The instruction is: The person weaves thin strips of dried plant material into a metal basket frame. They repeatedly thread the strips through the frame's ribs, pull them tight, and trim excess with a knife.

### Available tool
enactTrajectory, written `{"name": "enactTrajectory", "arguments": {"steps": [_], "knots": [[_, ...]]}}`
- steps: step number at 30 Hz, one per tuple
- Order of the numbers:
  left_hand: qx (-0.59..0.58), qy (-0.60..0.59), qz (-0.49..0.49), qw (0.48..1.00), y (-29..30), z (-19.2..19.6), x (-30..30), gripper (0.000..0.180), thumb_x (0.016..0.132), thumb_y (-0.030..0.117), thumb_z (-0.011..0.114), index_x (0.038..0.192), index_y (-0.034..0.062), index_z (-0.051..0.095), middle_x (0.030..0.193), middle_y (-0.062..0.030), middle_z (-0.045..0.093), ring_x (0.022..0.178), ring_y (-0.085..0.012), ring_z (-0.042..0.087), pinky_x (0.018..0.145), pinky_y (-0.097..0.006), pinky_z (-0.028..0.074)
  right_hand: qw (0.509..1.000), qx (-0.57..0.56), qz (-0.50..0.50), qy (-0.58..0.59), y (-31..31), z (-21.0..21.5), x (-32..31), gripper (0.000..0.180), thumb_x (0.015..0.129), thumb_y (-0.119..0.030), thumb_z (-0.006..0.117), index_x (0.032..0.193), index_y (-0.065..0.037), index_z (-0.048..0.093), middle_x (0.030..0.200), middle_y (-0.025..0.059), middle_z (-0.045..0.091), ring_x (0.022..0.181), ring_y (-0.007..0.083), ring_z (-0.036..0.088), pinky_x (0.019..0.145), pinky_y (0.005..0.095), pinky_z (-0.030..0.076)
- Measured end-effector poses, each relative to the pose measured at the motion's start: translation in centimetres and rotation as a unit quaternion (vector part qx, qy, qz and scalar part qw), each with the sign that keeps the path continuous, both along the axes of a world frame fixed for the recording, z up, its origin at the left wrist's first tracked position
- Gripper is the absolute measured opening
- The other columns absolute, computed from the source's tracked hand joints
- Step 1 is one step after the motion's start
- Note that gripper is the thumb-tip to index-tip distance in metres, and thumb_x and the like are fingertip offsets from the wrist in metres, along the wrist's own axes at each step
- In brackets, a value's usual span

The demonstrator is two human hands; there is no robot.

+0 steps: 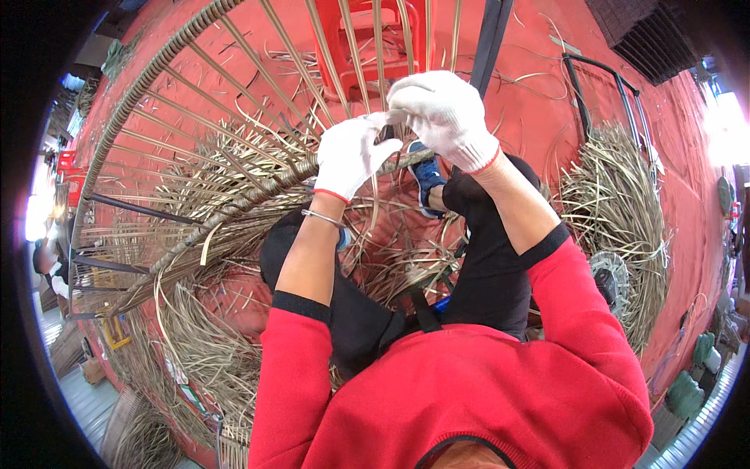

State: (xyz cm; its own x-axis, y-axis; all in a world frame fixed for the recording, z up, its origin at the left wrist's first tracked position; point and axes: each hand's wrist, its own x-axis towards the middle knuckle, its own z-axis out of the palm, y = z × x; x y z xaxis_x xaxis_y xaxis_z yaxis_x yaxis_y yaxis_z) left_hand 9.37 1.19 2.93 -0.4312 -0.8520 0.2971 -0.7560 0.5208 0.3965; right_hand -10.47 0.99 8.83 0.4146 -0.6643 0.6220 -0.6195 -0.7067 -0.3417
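My left hand (pixel 349 154), in a white knit glove with a red cuff edge, is over the wrapped bar of a large rattan-like frame. Its thumb stands apart from the fingers, whose tips meet those of my right hand. In a matching glove, my right hand (pixel 447 117) is curled, fingers pressed together; whatever lies inside is hidden. Thin tan strips (pixel 269 69) fan from the frame's thick wrapped rim (pixel 148 72) towards the wrapped inner bar (pixel 248 202). One loose strip (pixel 375 197) hangs below my hands.
A red plastic stool (pixel 341 59) stands beyond the strips. Bundles of tan strips lie at right (pixel 617 211) and lower left (pixel 207 332) on the red floor (pixel 539 102). A black metal frame (pixel 576 94) and a dark woven piece (pixel 644 35) are at far right. Another person (pixel 53 270) is at far left.
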Motion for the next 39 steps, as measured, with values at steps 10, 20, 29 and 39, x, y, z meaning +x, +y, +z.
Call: {"name": "enactTrajectory", "arguments": {"steps": [10, 20, 29, 39], "knots": [[0.028, -0.037, 0.013, 0.999, -0.2, 0.5, -0.4, 0.05, 0.086, 0.052, 0.074, 0.103, 0.0056, 0.071, 0.086, -0.013, 0.072, 0.081, -0.0319, 0.072, 0.073, -0.041, 0.055, 0.998, -0.051, -0.012, 0.017, -2.7, -1.1, 0.3, 0.011, 0.08, -0.015, 0.078, 0.09, -0.015, 0.074, 0.084, 0.0042, 0.072, 0.082, 0.0254, 0.071, 0.07, 0.0357, 0.055], [-0.032, -0.074, 0.028, 0.996, -0.1, 0.4, -1.0, 0.046, 0.084, 0.054, 0.075, 0.098, 0.0102, 0.072, 0.079, -0.01, 0.072, 0.075, -0.0296, 0.072, 0.068, -0.039, 0.056, 0.999, -0.041, 0.005, 0.0, -2.0, -0.8, 0.5, 0.008, 0.08, -0.015, 0.072, 0.086, -0.019, 0.074, 0.082, 0.0002, 0.069, 0.084, 0.0245, 0.07, 0.073, 0.0394, 0.054], [-0.064, 0.05, -0.014, 0.997, -0.3, -0.1, -0.6, 0.032, 0.083, 0.041, 0.08, 0.097, 0.0133, 0.073, 0.08, -0.0066, 0.072, 0.072, -0.0278, 0.07, 0.066, -0.037, 0.055, 0.987, -0.159, 0.036, -0.011, -0.3, 0.1, 0.0, 0.009, 0.075, -0.016, 0.074, 0.083, -0.019, 0.072, 0.083, -0.001, 0.07, 0.081, 0.0246, 0.07, 0.072, 0.0378, 0.054], [0.004, -0.049, 0.06, 0.997, 0.6, 0.2, -1.4, 0.05, 0.083, 0.047, 0.078, 0.118, 0.0133, 0.067, 0.087, -0.0105, 0.075, 0.079, -0.031, 0.073, 0.07, -0.042, 0.056, 0.978, 0.167, -0.127, 0.004, -7.2, -3.6, 1.0, 0.024, 0.088, -0.041, 0.073, 0.09, -0.017, 0.075, 0.079, 0.0047, 0.071, 0.08, 0.0252, 0.07, 0.07, 0.0388, 0.054]]}}
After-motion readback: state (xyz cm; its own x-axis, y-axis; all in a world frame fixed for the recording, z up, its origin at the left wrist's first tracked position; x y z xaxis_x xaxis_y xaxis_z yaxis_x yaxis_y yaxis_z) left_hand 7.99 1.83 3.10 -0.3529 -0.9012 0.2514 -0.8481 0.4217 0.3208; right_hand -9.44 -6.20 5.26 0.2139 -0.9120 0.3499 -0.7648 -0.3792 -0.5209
